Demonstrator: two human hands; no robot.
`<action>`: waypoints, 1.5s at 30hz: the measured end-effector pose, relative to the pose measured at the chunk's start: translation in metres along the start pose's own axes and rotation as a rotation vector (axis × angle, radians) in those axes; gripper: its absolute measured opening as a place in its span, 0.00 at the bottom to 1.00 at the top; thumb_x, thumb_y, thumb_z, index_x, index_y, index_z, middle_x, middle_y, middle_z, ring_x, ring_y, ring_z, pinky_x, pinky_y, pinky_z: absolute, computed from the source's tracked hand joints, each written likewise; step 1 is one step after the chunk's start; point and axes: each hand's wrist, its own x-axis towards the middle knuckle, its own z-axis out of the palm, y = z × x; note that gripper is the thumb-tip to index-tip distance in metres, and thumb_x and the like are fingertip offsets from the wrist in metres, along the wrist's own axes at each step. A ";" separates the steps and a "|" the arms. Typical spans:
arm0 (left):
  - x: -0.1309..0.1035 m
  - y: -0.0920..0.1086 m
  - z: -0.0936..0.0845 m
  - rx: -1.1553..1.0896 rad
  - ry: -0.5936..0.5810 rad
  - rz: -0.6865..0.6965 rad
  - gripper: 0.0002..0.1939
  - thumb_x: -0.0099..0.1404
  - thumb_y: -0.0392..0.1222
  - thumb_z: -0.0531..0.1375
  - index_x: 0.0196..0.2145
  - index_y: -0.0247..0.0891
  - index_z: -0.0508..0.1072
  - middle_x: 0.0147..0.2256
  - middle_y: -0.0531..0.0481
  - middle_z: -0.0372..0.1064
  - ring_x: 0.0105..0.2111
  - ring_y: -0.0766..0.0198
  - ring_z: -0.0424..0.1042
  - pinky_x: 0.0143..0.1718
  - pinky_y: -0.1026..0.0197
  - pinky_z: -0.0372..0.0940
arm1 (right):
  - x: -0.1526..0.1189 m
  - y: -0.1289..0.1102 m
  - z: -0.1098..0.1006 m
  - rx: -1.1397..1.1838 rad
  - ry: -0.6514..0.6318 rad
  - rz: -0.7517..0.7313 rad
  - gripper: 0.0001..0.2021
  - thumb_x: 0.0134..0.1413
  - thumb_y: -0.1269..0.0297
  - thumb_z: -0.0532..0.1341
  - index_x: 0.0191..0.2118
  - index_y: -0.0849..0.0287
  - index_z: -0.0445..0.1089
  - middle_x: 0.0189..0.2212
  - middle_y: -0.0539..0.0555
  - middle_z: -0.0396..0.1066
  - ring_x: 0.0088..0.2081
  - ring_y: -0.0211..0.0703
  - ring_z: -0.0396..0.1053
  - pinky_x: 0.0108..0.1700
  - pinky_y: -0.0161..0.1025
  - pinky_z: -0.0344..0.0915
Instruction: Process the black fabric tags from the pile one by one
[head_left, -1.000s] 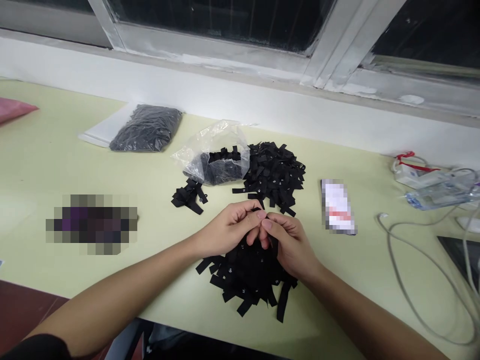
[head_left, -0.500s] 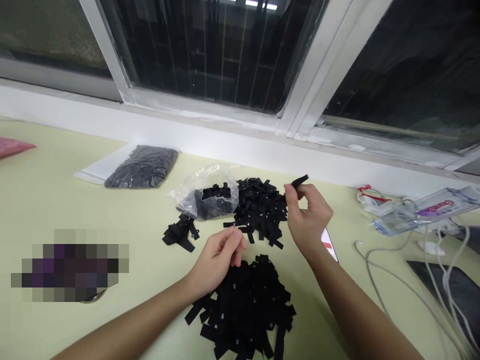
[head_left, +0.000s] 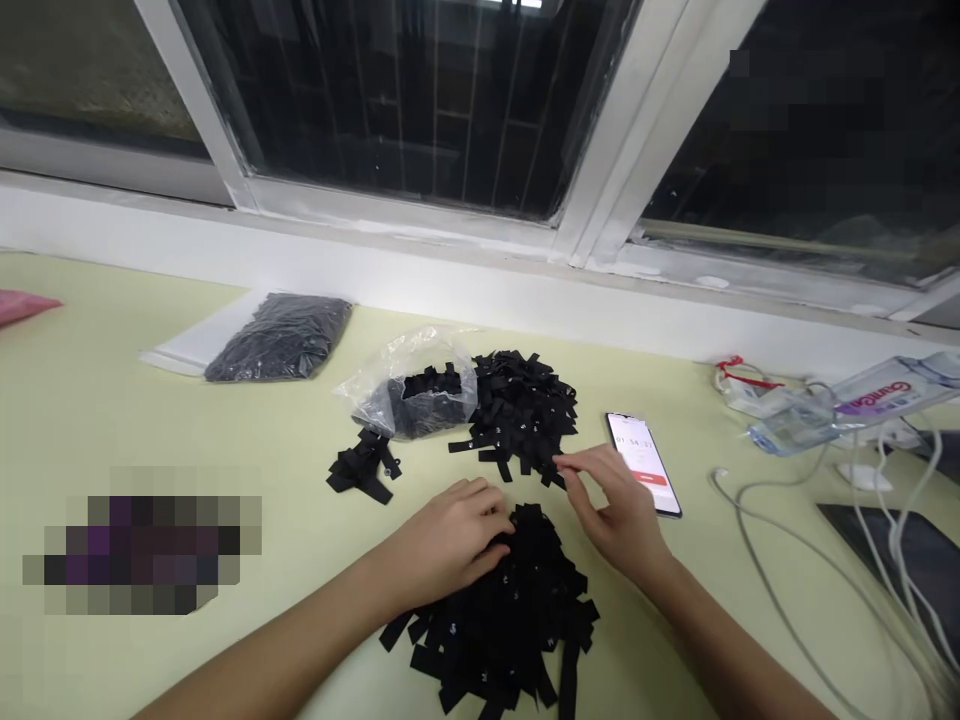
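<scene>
My left hand (head_left: 465, 540) lies on the upper left of the near pile of black fabric strips (head_left: 517, 610), thumb and fingers apart against them. Small pale labels or marks dot the strips. My right hand (head_left: 619, 510) holds its thumb and forefinger close together at the lower right edge of a second, farther pile of black strips (head_left: 525, 405). Black strips lie at those fingertips; whether one is pinched there is unclear. To the left, a small cluster of black strips (head_left: 361, 465) rests before an open clear plastic bag (head_left: 431, 410) containing more strips.
A phone (head_left: 645, 465) with a lit timer lies just right of my right hand. Farther right are a clear plastic package (head_left: 862, 405), white cables (head_left: 896, 540) and a dark flat object (head_left: 885, 570). A filled bag (head_left: 281, 338) lies back left, below the window.
My right hand has come down and left from above the phone to the far pile's edge; the strip it held up no longer shows clearly. My left hand has moved onto the near pile, its fingers spreading.
</scene>
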 end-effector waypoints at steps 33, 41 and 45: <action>0.022 0.009 0.010 -0.793 0.318 -0.300 0.24 0.60 0.52 0.67 0.49 0.34 0.76 0.40 0.42 0.76 0.39 0.58 0.75 0.46 0.56 0.67 | -0.011 -0.037 0.026 0.791 -0.146 0.337 0.15 0.63 0.54 0.57 0.34 0.60 0.71 0.31 0.53 0.74 0.35 0.40 0.71 0.44 0.40 0.66; 0.009 0.009 0.015 -0.813 0.477 -0.232 0.26 0.56 0.55 0.69 0.45 0.32 0.78 0.37 0.44 0.75 0.37 0.61 0.71 0.43 0.59 0.65 | -0.003 -0.056 0.046 0.643 0.063 0.329 0.20 0.64 0.49 0.54 0.27 0.59 0.67 0.24 0.52 0.70 0.29 0.40 0.68 0.36 0.36 0.63; -0.002 0.004 0.018 -0.786 0.422 -0.233 0.23 0.53 0.55 0.70 0.36 0.30 0.78 0.30 0.46 0.74 0.32 0.63 0.69 0.40 0.60 0.65 | -0.014 -0.058 0.055 0.434 0.071 0.236 0.21 0.66 0.49 0.51 0.28 0.59 0.65 0.24 0.51 0.70 0.27 0.38 0.64 0.33 0.35 0.59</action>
